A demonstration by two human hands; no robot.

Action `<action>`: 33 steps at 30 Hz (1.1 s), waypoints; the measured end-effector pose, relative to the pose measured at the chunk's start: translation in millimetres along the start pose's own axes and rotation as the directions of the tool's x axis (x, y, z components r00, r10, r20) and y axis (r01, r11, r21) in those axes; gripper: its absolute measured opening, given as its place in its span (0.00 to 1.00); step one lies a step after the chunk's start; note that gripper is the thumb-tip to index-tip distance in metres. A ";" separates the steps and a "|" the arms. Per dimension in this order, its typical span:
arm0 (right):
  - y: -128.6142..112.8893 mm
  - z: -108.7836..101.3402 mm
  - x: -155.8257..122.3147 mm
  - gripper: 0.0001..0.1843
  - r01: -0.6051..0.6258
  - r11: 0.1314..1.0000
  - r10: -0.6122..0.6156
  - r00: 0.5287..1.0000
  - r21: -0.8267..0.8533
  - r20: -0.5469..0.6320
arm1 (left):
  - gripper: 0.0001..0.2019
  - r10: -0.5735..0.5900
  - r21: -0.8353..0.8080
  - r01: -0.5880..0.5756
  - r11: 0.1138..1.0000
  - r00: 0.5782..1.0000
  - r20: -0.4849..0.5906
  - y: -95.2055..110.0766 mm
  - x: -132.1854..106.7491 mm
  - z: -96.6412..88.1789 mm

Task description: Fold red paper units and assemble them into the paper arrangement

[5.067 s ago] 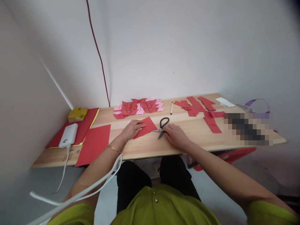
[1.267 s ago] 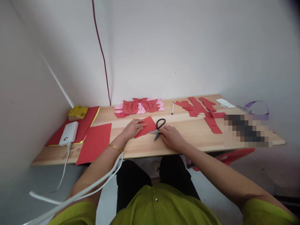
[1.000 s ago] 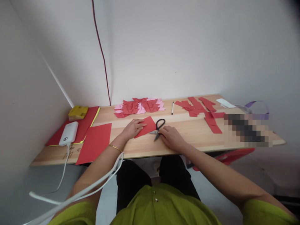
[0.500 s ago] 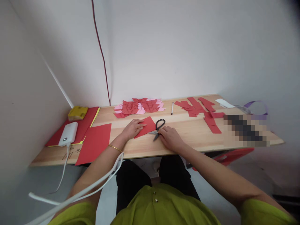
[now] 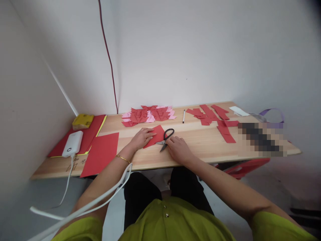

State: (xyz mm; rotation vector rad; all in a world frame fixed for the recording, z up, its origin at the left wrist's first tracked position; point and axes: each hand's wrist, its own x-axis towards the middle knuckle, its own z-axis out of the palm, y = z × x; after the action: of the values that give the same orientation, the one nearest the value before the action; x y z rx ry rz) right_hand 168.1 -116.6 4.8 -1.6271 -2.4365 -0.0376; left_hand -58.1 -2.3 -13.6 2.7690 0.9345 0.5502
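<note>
My left hand (image 5: 142, 138) lies on a small piece of red paper (image 5: 158, 132), fingers stretched over it and pressing it to the table. My right hand (image 5: 179, 149) has its fingers closed at the middle of a pair of scissors (image 5: 163, 147) with black loop handles. The blades stand apart, pointing left and toward me, over the paper's lower right corner. Whether they touch the paper is hard to tell.
On the wooden table (image 5: 140, 159) are folded red and pink paper pieces (image 5: 163, 114), a pen (image 5: 184, 116) and red strips (image 5: 207, 113). To the left lie a red sheet (image 5: 101, 152), a white power bank (image 5: 73, 143) and a yellow block (image 5: 83, 121). A white cable (image 5: 105, 195) crosses my left arm.
My right hand and the scissors have shifted slightly left, closer to the red paper. My left hand and the paper have stayed in place.
</note>
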 end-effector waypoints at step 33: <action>-9.8 3.6 22.1 0.09 0.140 0.982 -0.147 0.988 0.130 0.043 | 0.16 0.013 0.032 -0.012 0.999 0.999 -0.041 -0.8 -1.1 3.3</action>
State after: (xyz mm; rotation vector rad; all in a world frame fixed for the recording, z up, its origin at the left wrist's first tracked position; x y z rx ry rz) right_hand 150.4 -99.8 6.3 -1.4149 -2.5351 0.1363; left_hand -58.1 -2.4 -17.2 2.8033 0.9432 0.6011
